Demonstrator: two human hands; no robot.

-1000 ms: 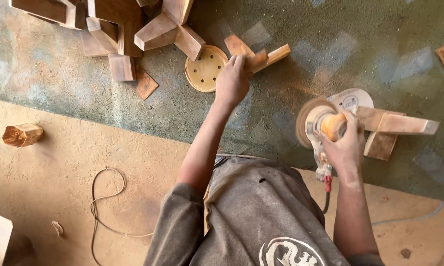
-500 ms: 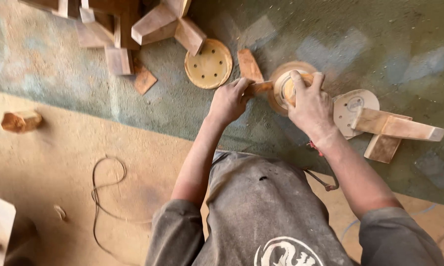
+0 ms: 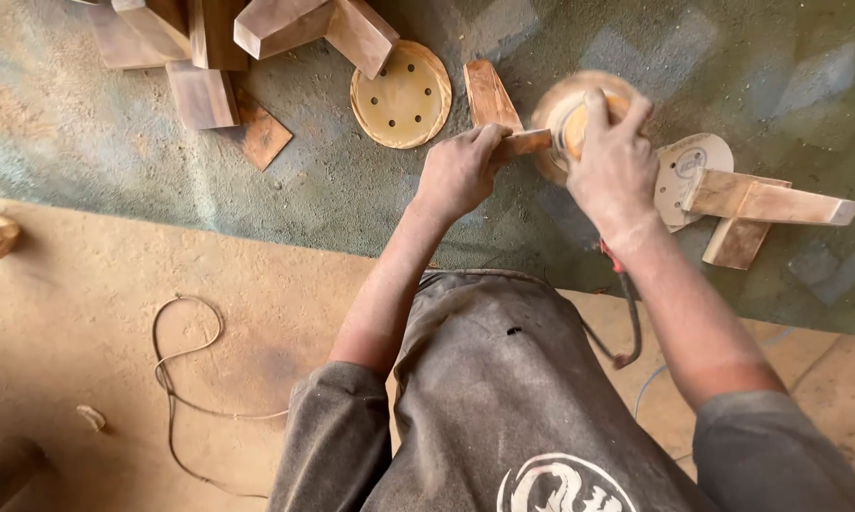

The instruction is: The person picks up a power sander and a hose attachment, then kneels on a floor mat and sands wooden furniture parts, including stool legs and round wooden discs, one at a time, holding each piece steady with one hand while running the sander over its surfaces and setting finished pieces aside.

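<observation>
Now sanding on the green floor mat [image 3: 115, 161].
Left hand [image 3: 461, 171] clamped on small stiff wooden piece [image 3: 525, 142] (light, best pinched by its end); right hand [image 3: 612, 161] closed over round sander [image 3: 579, 109].

Sanding disc [image 3: 401, 95] yellow-tan, dark holes; carpet [image 3: 352, 190] grey-green; wood piece [image 3: 491, 95] reddish-brown.

One label and one printed emblem before you.
A round white label [image 3: 695, 161] sits on the disc right of your right hand [image 3: 612, 166]; a white circular emblem [image 3: 565, 485] marks your grey shirt [image 3: 484, 379].
</observation>
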